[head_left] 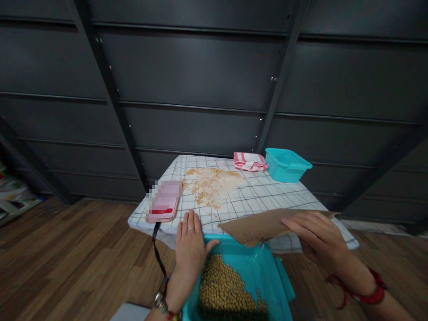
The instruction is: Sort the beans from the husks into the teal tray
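Note:
My left hand [190, 247] grips the far left rim of a teal tub [267, 272] half full of yellow beans [225, 290], held at the table's front edge. My right hand [316, 236] holds a piece of brown cardboard [257, 225], fingers on top of it, tilted over the tub's rim. More beans mixed with white grains [210, 183] lie spread on the checked tablecloth [267, 196] beyond.
A second, empty teal tub [287, 165] stands at the table's back right beside a folded pink-and-white cloth [249, 161]. A pink phone [163, 200] with a dark strap lies at the left edge. Behind is a dark metal wall; the floor is wood.

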The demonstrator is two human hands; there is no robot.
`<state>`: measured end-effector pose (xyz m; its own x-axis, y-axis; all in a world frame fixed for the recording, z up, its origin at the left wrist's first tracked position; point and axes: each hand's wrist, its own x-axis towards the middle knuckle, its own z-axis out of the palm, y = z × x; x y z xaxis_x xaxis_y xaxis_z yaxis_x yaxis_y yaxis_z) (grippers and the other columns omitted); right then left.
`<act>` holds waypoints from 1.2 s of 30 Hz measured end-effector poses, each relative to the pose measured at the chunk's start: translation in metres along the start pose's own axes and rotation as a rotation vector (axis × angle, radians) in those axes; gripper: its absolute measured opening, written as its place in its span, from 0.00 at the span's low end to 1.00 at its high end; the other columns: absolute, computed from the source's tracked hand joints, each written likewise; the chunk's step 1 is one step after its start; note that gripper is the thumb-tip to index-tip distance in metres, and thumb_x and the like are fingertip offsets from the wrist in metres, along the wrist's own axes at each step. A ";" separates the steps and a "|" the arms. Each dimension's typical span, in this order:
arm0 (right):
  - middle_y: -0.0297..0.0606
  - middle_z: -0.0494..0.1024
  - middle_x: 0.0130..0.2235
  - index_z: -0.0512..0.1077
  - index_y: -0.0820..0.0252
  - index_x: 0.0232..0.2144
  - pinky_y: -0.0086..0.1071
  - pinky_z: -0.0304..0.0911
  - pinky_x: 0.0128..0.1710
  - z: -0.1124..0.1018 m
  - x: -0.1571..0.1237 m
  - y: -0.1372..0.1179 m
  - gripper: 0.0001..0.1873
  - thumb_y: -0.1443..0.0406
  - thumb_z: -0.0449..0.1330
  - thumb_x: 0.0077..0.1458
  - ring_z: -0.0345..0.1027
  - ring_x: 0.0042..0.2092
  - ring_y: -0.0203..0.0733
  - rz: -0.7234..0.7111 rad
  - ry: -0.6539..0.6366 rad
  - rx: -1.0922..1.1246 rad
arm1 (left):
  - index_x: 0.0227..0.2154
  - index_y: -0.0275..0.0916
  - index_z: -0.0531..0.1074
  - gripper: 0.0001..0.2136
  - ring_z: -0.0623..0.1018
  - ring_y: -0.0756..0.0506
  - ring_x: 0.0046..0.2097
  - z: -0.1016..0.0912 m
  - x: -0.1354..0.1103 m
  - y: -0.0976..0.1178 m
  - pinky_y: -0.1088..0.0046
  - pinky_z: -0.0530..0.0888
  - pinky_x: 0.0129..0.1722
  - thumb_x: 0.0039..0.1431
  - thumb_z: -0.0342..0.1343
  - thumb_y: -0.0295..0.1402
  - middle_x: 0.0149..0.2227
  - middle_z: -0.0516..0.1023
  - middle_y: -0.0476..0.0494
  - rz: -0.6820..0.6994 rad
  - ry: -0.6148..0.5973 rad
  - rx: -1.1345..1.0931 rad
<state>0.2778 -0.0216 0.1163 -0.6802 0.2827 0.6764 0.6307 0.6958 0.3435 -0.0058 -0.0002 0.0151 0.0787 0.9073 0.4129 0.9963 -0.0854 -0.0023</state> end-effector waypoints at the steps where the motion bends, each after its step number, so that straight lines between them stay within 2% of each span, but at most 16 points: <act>1: 0.38 0.76 0.32 0.65 0.59 0.46 0.33 0.63 0.33 0.000 0.000 -0.001 0.22 0.78 0.46 0.50 0.69 0.34 0.38 -0.001 0.001 0.002 | 0.52 0.24 0.60 0.34 0.62 0.34 0.57 0.000 0.000 0.000 0.54 0.63 0.53 0.53 0.42 0.51 0.56 0.62 0.24 0.000 -0.002 -0.002; 5: 0.38 0.76 0.32 0.66 0.59 0.45 0.33 0.63 0.32 -0.002 0.000 -0.003 0.21 0.77 0.46 0.51 0.68 0.34 0.38 -0.002 0.018 0.017 | 0.53 0.24 0.59 0.34 0.62 0.33 0.58 0.000 0.001 0.001 0.52 0.63 0.52 0.53 0.42 0.50 0.56 0.61 0.23 0.011 0.007 -0.019; 9: 0.39 0.75 0.32 0.66 0.60 0.44 0.33 0.63 0.34 -0.003 0.002 -0.002 0.20 0.76 0.46 0.51 0.68 0.35 0.39 0.017 0.045 -0.014 | 0.52 0.22 0.60 0.35 0.62 0.33 0.57 0.000 0.001 0.000 0.55 0.63 0.53 0.52 0.42 0.52 0.56 0.62 0.24 -0.001 -0.012 -0.005; 14: 0.39 0.75 0.31 0.66 0.60 0.43 0.34 0.62 0.33 0.001 0.001 0.002 0.21 0.77 0.46 0.49 0.67 0.33 0.39 0.040 0.005 -0.080 | 0.53 0.23 0.59 0.36 0.61 0.33 0.58 0.000 0.000 -0.001 0.53 0.62 0.53 0.52 0.42 0.53 0.57 0.61 0.24 0.000 -0.011 -0.008; 28: 0.37 0.76 0.31 0.65 0.59 0.46 0.32 0.62 0.32 -0.010 0.007 -0.010 0.21 0.77 0.46 0.52 0.68 0.34 0.37 0.000 -0.005 -0.003 | 0.54 0.25 0.59 0.34 0.61 0.34 0.58 0.005 0.000 -0.001 0.53 0.62 0.54 0.53 0.40 0.51 0.57 0.61 0.25 0.010 0.010 -0.019; 31: 0.37 0.76 0.31 0.64 0.57 0.48 0.32 0.63 0.32 -0.007 0.007 -0.008 0.22 0.77 0.46 0.51 0.68 0.33 0.38 0.016 0.014 -0.009 | 0.53 0.26 0.59 0.34 0.61 0.34 0.58 0.007 0.000 -0.001 0.53 0.62 0.54 0.53 0.40 0.51 0.57 0.61 0.26 0.008 0.021 -0.014; 36: 0.40 0.75 0.33 0.64 0.60 0.46 0.35 0.63 0.32 0.000 0.002 -0.001 0.22 0.77 0.46 0.49 0.68 0.35 0.40 0.045 0.007 -0.041 | 0.52 0.22 0.60 0.35 0.62 0.33 0.58 0.004 -0.001 -0.001 0.53 0.62 0.53 0.53 0.41 0.51 0.56 0.61 0.23 0.000 0.001 -0.014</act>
<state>0.2752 -0.0216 0.1173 -0.6486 0.3082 0.6960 0.6753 0.6548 0.3394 -0.0063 0.0008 0.0116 0.0788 0.9068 0.4141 0.9958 -0.0913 0.0105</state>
